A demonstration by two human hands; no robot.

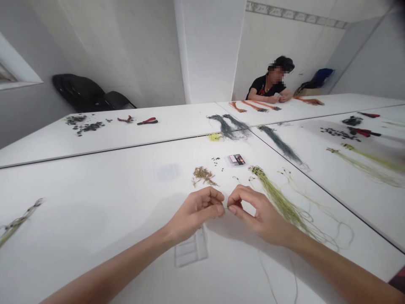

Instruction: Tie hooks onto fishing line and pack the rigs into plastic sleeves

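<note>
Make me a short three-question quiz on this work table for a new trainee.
1. Multiple choice: which lies nearer the right hand? A) the long bundle of thin olive-green lines, or B) the red-handled pliers.
2. True or false: the small clear plastic box with a dark label lies beyond the left hand, farther from the camera.
3. Short answer: what colour is the shirt of the seated person at the far table?

Key: 1. A; 2. true; 3. black.
</note>
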